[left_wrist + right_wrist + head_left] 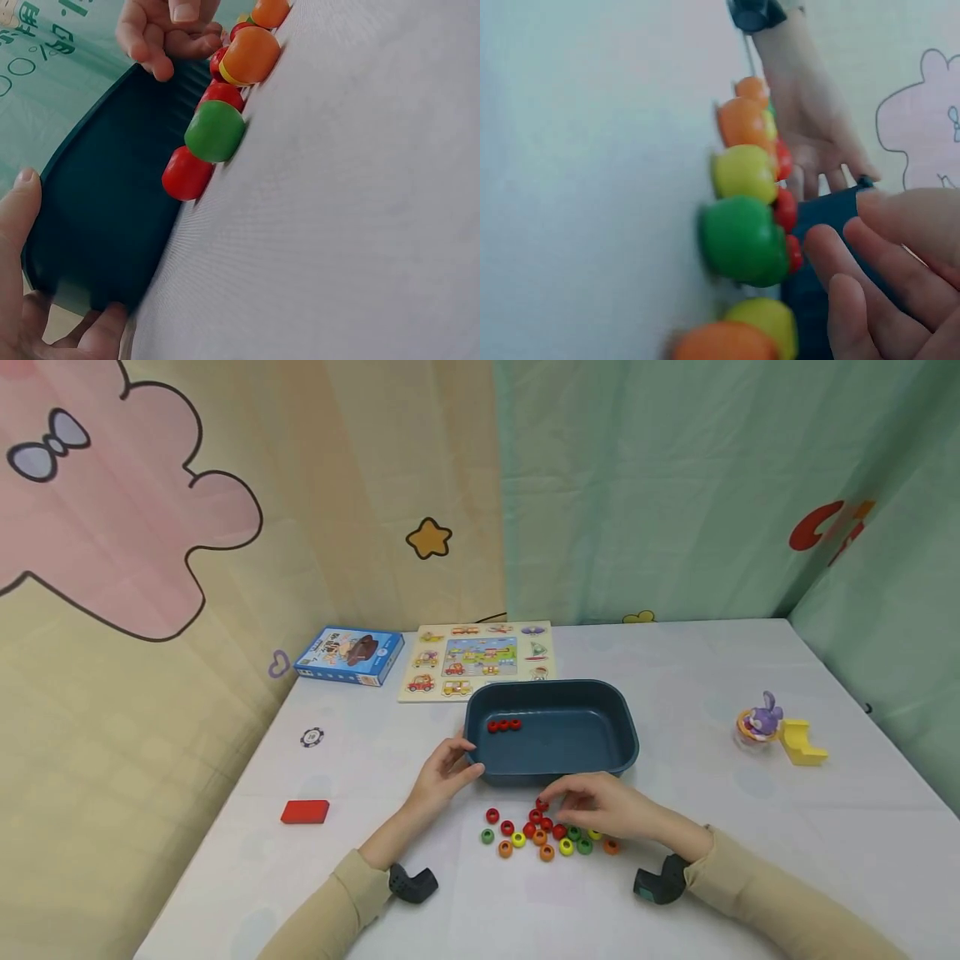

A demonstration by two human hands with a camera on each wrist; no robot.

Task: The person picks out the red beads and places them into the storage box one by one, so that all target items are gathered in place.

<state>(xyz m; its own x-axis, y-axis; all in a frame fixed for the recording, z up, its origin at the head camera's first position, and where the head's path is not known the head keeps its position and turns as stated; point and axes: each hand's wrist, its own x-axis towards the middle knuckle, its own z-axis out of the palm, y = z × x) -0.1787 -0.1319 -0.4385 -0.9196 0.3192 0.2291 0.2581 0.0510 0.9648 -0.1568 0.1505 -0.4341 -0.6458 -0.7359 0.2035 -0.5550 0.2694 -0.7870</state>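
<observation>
A dark blue tray (555, 772) sits mid-table with three red beads (504, 726) in a row inside. My left hand (442, 774) holds its near left corner, thumb and fingers spread around the wall. In front of the tray lies a loose cluster of beads: red (507, 828), green (584, 846), yellow (566, 847) and orange (547, 853). My right hand (607, 806) hovers over the cluster's right side, fingers loosely bent, a fingertip right at a red bead (542, 805). In the right wrist view, nothing shows between that hand's fingers (877, 292).
Behind the tray lie a picture puzzle board (480, 656) and a blue box (349, 655). To the left are a red block (305, 812) and a poker chip (312, 737). A purple rabbit toy (763, 722) and a yellow piece (802, 745) stand at right.
</observation>
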